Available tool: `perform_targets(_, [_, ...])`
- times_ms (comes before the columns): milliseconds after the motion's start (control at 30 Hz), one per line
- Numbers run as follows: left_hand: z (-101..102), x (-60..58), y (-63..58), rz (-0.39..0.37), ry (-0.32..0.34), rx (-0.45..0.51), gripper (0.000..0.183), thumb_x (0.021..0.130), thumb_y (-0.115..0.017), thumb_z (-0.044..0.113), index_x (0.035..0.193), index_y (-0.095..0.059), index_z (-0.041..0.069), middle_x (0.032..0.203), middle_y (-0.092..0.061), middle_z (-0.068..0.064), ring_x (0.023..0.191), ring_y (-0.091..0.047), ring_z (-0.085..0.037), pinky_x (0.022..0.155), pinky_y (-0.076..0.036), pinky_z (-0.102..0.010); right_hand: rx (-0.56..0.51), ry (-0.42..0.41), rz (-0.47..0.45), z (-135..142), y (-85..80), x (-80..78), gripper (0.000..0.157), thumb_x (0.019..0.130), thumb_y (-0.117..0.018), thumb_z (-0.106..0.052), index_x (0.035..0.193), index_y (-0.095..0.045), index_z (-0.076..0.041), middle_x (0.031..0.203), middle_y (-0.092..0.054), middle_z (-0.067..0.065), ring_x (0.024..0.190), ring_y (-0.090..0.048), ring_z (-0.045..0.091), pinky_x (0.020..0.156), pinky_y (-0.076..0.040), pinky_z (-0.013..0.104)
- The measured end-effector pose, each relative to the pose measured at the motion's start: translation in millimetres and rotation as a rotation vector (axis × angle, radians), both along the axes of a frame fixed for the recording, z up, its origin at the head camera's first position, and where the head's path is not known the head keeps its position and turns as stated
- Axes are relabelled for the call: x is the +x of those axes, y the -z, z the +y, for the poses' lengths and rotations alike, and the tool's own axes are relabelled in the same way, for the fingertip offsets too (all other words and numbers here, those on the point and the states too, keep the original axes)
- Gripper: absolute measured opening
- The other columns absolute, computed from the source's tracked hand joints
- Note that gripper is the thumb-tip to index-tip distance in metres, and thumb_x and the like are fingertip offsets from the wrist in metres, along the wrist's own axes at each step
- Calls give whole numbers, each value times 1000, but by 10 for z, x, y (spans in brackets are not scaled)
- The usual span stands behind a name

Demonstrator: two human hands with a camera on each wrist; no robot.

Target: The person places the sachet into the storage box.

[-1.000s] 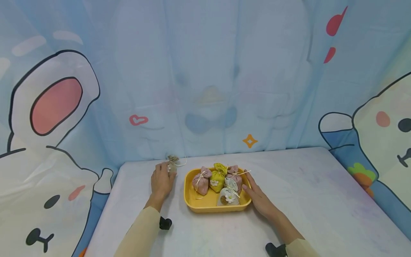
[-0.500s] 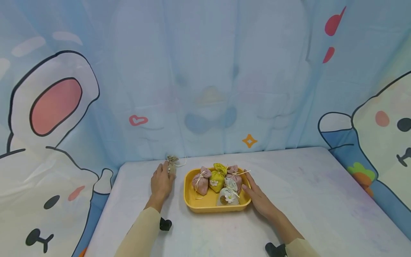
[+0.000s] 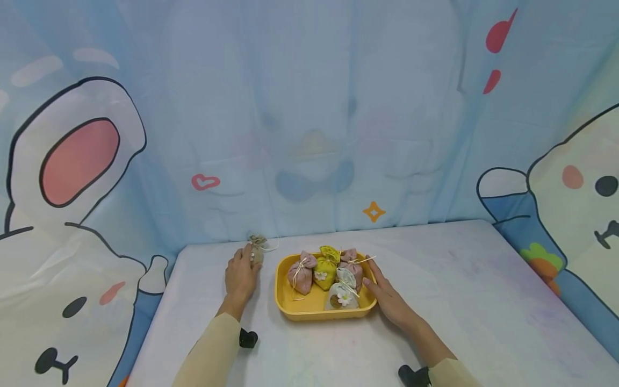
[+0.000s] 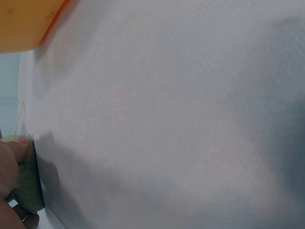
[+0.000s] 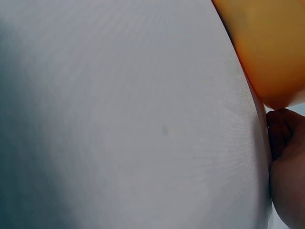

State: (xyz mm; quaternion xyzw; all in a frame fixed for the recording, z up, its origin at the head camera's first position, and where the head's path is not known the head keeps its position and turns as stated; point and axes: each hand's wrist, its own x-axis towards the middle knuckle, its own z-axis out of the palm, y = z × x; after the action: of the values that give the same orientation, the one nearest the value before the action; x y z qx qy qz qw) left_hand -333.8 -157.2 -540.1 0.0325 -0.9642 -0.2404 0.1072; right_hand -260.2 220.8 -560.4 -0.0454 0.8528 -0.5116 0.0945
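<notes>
My left hand (image 3: 240,275) grips a small beige-green drawstring pouch (image 3: 257,257) standing at the table's back left. In the left wrist view, the thumb presses the near face of the pouch (image 4: 28,183) and fingers curl behind it. To the right sits a yellow tray (image 3: 302,316) with two pink pouches (image 3: 301,278), a yellow-green pouch (image 3: 326,273) and a white pouch with a flower (image 3: 342,298). Against the tray's right side rests my right hand (image 3: 389,301), fingers extended along the wall. The right wrist view shows that hand (image 5: 288,157) beside the tray's orange-yellow wall (image 5: 271,52).
A pale cloth covers the table (image 3: 464,301). Behind it hangs a blue curtain (image 3: 309,107) printed with cartoon animals, meeting the table's back edge close to the pouch. A loose pale string (image 3: 273,247) trails from the held pouch's neck.
</notes>
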Motion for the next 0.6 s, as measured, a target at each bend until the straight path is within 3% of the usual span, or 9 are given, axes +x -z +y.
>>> perform_targets(600, [-6,0,7,17,-39,20,58,100,-71,24,152,-50,10,150,-54,-20,133,-56,-44,110,-47,-58,-8,3,6,-10,0,-1,72,111,-32,-52,169,3,-26,177,3,9,161,4,45,124,2,70])
